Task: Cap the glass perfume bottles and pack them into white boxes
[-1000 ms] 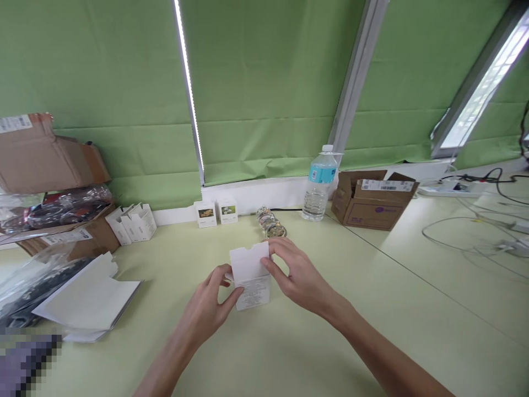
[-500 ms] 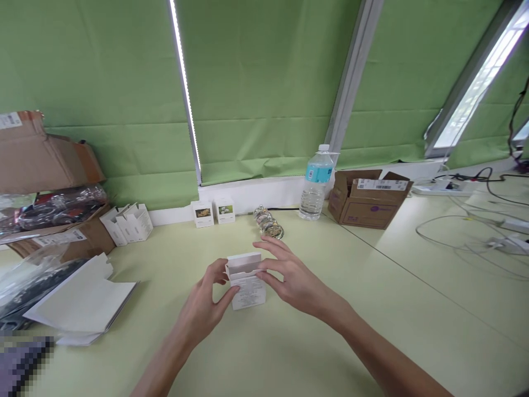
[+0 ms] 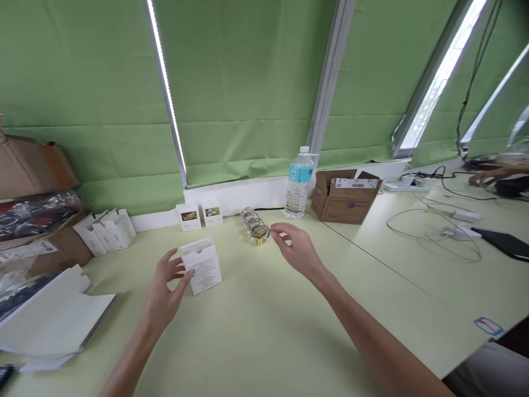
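Observation:
My left hand (image 3: 167,284) holds a small white carton (image 3: 202,269) by its left side, thumb on the printed front and fingers spread behind its edge. The carton stands slightly tilted on the table, its top flap raised. Farther right, my right hand (image 3: 300,251) reaches to a row of round, shiny metal pieces (image 3: 250,219). Thumb and forefinger are closed at the right edge of the nearest round gold-and-silver piece (image 3: 259,232), which has a gold part at its front. Its exact kind is too small to tell.
Two small white picture boxes (image 3: 201,216) stand by the wall, with a water bottle (image 3: 299,184) and an open brown carton (image 3: 346,199) to the right. White boxes (image 3: 108,230) and papers (image 3: 53,320) lie left. Cables (image 3: 430,231) and another person's hand (image 3: 491,175) are at right.
My right hand has left the white carton and moved right and forward to the round metal pieces. The left hand still keeps the carton, now farther left. The view has turned right.

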Demonstrator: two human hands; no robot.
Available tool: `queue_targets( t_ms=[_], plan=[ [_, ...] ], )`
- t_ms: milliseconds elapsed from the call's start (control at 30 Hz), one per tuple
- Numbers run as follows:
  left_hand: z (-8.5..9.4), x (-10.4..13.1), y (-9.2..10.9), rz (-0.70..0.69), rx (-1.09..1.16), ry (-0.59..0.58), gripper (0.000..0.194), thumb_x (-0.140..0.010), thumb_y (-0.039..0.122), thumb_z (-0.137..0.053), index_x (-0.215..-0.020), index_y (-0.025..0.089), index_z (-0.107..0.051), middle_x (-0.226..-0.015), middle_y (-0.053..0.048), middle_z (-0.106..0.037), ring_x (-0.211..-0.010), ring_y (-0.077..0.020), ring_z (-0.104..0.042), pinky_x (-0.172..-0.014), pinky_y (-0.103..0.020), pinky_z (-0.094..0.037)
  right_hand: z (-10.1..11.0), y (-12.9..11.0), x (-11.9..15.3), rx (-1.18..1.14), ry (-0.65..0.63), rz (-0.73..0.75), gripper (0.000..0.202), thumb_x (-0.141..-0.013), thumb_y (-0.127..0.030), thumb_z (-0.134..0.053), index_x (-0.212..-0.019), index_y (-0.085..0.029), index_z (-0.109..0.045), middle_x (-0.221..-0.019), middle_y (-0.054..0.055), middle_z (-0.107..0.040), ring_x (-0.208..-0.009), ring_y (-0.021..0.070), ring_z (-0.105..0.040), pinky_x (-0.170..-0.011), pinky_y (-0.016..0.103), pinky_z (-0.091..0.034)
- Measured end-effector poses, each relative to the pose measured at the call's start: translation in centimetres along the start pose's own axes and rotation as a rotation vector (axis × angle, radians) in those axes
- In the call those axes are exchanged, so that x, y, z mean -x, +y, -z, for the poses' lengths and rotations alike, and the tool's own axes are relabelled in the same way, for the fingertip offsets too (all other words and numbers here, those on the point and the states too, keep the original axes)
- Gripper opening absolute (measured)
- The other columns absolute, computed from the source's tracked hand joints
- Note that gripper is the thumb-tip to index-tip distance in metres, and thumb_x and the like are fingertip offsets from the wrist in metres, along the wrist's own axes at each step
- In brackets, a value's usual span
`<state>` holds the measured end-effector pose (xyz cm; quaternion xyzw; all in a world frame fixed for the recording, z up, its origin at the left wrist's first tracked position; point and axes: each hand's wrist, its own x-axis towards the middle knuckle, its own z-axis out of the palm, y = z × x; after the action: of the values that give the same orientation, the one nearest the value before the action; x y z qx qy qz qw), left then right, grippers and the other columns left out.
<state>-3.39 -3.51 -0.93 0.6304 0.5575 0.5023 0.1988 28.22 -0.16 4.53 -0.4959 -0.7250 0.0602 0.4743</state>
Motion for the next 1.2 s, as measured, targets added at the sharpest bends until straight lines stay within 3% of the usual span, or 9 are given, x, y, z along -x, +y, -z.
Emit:
queue_targets(
  t_ms=[100, 233, 433, 533, 733, 867, 1033, 1133, 1200],
  plan=[
    [0.0, -0.2, -0.8, 0.065, 0.092, -0.119, 0.064, -0.078, 0.047, -0.060, -0.132, 0.021, -0.036, -0.111, -0.010, -0.064, -0.093, -0.0230, -0.066, -0.084, -0.045, -0.053, -0.3, 2.5, -0.3, 0.012, -0.050, -0.134, 0.021, -0.086, -0.028, -0.050, -0.097, -0.020, -0.066, -0.098, 0.006, -0.069, -0.080, 0.0186, -0.065, -0.068, 0.032, -0.055],
    [-0.4, 0.0, -1.2, 0.096, 0.095, -0.291, 0.050, -0.080, 0.048, -0.057, -0.119, 0.017, -0.049, -0.113, -0.011, -0.065, -0.100, -0.0249, -0.064, -0.089, -0.045, -0.051, -1.1, 5.2, -0.5, 0.002, -0.138, -0.253, 0.028, -0.084, -0.026, -0.053, -0.110, -0.019, -0.061, -0.111, 0.008, -0.065, -0.080, 0.0173, -0.065, -0.068, 0.031, -0.054],
    [-0.2, -0.4, -3.0, 0.106, 0.016, -0.166, 0.052, -0.079, 0.047, -0.057, -0.120, 0.017, -0.049, -0.117, -0.012, -0.063, -0.109, -0.0275, -0.060, -0.096, -0.047, -0.046, -2.4, 8.1, -3.7, -0.006, -0.213, -0.264, 0.045, -0.078, -0.018, -0.058, -0.122, -0.014, -0.054, -0.123, 0.013, -0.059, -0.078, 0.0152, -0.064, -0.068, 0.027, -0.051],
    [-0.1, -0.5, -3.5, 0.123, 0.025, -0.174, 0.054, -0.080, 0.046, -0.055, -0.124, 0.016, -0.045, -0.122, -0.014, -0.061, -0.111, -0.0269, -0.059, -0.097, -0.046, -0.045, -3.2, 9.2, -5.6, -0.010, -0.283, -0.240, 0.051, -0.072, -0.012, -0.062, -0.122, -0.013, -0.056, -0.120, 0.012, -0.061, -0.074, 0.0140, -0.062, -0.069, 0.026, -0.049],
    [-0.3, -0.5, -3.6, 0.148, 0.000, -0.203, 0.053, -0.082, 0.045, -0.052, -0.128, 0.018, -0.043, -0.123, -0.012, -0.060, -0.115, -0.0261, -0.056, -0.100, -0.044, -0.041, -4.6, 11.2, -7.1, -0.031, -0.393, -0.204, 0.030, -0.068, -0.016, -0.067, -0.098, -0.015, -0.068, -0.100, 0.006, -0.068, -0.072, 0.0148, -0.060, -0.067, 0.024, -0.047],
    [-0.6, -0.6, -4.3, 0.166, -0.017, -0.180, 0.057, -0.079, 0.046, -0.055, -0.129, 0.020, -0.041, -0.122, -0.012, -0.060, -0.110, -0.0269, -0.058, -0.097, -0.044, -0.044, -4.8, 12.0, -7.1, -0.056, -0.420, -0.219, 0.031, -0.068, -0.023, -0.068, -0.098, -0.015, -0.067, -0.097, 0.006, -0.068, -0.068, 0.0137, -0.060, -0.062, 0.023, -0.046],
    [-0.7, -0.6, -4.2, 0.131, -0.075, -0.064, 0.069, -0.077, 0.050, -0.057, -0.134, 0.019, -0.034, -0.129, -0.014, -0.053, -0.112, -0.0300, -0.055, -0.090, -0.046, -0.047, -4.6, 12.0, -6.9, -0.093, -0.441, -0.232, 0.033, -0.068, -0.025, -0.069, -0.098, -0.013, -0.065, -0.091, 0.006, -0.067, -0.063, 0.0120, -0.058, -0.055, 0.021, -0.044],
    [-0.3, -0.2, -2.6, 0.027, -0.229, 0.105, 0.067, -0.078, 0.051, -0.056, -0.134, 0.021, -0.034, -0.135, -0.013, -0.046, -0.114, -0.0301, -0.052, -0.091, -0.048, -0.045, -4.4, 11.8, -6.4, -0.120, -0.442, -0.238, 0.032, -0.069, -0.027, -0.068, -0.097, -0.012, -0.064, -0.088, 0.006, -0.066, -0.061, 0.0116, -0.057, -0.052, 0.020, -0.043],
    [0.1, 0.1, -1.3, -0.078, -0.315, 0.255, 0.060, -0.079, 0.048, -0.056, -0.130, 0.021, -0.040, -0.130, -0.012, -0.049, -0.105, -0.0274, -0.055, -0.089, -0.046, -0.045, -4.2, 11.5, -5.7, -0.137, -0.438, -0.240, 0.032, -0.071, -0.029, -0.067, -0.098, -0.013, -0.063, -0.089, 0.006, -0.066, -0.063, 0.0120, -0.057, -0.053, 0.020, -0.043]
  ],
)
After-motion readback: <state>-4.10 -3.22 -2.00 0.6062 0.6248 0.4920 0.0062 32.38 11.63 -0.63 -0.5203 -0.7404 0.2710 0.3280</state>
